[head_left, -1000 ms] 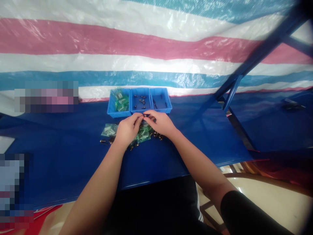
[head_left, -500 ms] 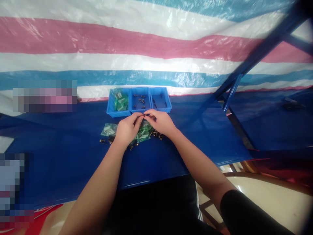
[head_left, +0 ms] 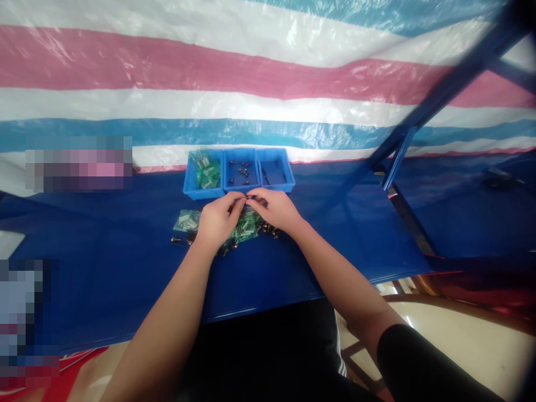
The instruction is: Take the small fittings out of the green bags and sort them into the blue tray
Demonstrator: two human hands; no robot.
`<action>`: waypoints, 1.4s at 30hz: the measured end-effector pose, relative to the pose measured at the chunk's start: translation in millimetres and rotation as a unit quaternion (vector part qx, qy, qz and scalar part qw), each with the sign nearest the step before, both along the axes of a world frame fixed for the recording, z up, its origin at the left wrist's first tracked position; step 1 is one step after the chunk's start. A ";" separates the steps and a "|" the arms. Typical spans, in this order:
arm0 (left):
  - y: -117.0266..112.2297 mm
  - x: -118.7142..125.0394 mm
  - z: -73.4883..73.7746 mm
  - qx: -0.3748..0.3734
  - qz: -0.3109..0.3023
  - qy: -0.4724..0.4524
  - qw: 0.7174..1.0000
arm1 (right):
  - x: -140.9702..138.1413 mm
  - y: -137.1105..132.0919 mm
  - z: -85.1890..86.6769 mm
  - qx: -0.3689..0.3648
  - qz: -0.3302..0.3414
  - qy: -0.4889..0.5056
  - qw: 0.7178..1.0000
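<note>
My left hand (head_left: 218,219) and my right hand (head_left: 274,209) meet fingertip to fingertip above the pile, just in front of the blue bins. Thumbs and forefingers of both pinch a small dark screw (head_left: 250,197), mostly covered by the fingers. Below them lies a heap of loose metal screws (head_left: 268,229) and green-tinted plastic bags (head_left: 245,228) with pale cylindrical pieces inside. Another such bag (head_left: 187,220) rests left of my left hand, with a single screw (head_left: 177,241) near it. How far the heap extends under my hands is hidden.
Behind my hands stand three joined blue bins: the left bin (head_left: 190,181) holds green bags, the middle bin (head_left: 228,181) small metal parts, the right bin (head_left: 278,173) thin dark screws. A blue metal post (head_left: 435,100) slants up at right. A striped sheet (head_left: 251,72) hangs behind the blue table (head_left: 138,279).
Both hands stay in nearly the same place, still pinching the small screw, with only a slight shift of the fingers. The camera view has moved very slightly.
</note>
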State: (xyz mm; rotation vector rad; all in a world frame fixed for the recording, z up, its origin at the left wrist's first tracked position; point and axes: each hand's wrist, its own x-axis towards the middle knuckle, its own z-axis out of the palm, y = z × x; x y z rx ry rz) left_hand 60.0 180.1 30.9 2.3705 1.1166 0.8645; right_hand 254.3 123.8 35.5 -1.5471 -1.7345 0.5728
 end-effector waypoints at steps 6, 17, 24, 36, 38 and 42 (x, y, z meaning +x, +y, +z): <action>0.3 0.3 -0.6 -0.001 -0.001 0.000 1.000 | 0.0 0.8 -0.6 -0.004 -0.001 -0.016 1.000; 3.8 -0.1 -5.8 0.029 -0.022 0.007 0.999 | -2.4 -1.8 2.8 -0.003 0.006 0.012 1.000; 3.1 -0.1 -4.9 0.025 -0.031 0.013 0.999 | -3.1 -2.3 4.3 0.011 0.010 0.013 1.000; 2.4 -0.3 -1.5 0.019 -0.039 0.021 0.999 | -4.5 -4.3 4.1 0.004 0.016 0.010 1.000; 1.8 -0.2 -1.2 0.017 -0.040 0.020 0.999 | -4.8 -5.0 4.7 0.004 0.015 0.009 1.000; 1.0 0.2 -0.3 0.015 -0.043 0.024 0.999 | -5.3 -5.8 5.8 0.002 0.017 0.002 1.000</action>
